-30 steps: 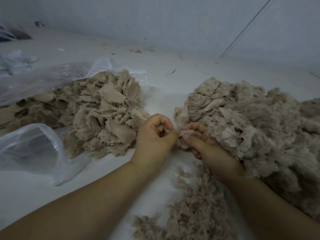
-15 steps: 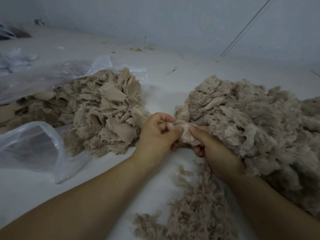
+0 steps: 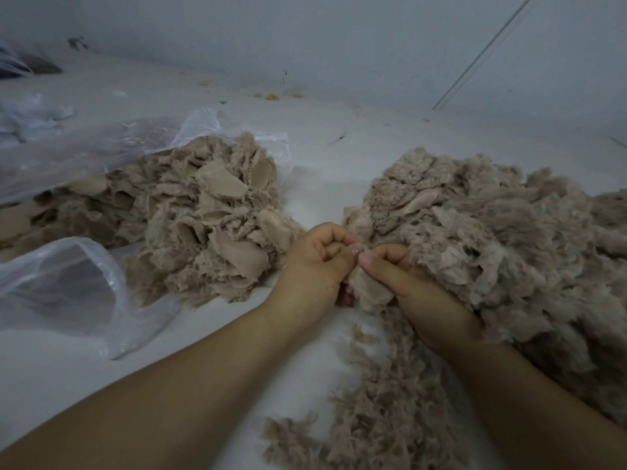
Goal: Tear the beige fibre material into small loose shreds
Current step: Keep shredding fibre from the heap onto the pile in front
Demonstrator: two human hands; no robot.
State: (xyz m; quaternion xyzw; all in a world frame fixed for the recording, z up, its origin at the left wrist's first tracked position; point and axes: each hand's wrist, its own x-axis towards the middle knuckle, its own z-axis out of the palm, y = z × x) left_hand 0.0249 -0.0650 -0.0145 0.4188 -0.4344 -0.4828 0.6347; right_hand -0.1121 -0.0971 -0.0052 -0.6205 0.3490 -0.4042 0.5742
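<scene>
A piece of beige fibre material [image 3: 368,288] hangs between both hands at the centre. My left hand [image 3: 315,266] pinches its top edge with curled fingers. My right hand [image 3: 410,293] pinches the same edge right beside it, thumb tips almost touching. A heap of coarse beige fibre chunks [image 3: 203,218] lies to the left, partly in a clear plastic bag [image 3: 61,283]. A large pile of fluffier torn fibre [image 3: 492,239] lies to the right, against my right hand. Small loose shreds [image 3: 383,401] are scattered on the white surface below my hands.
The white surface [image 3: 84,378] runs back to a pale wall [image 3: 339,39]. Crumpled clear plastic [image 3: 30,117] lies at the far left. Small bits of debris [image 3: 271,96] sit near the wall's foot.
My hands drew together and turned the fibre piece so it hangs down from the pinched top edge. The view shifted slightly; the piles have not moved.
</scene>
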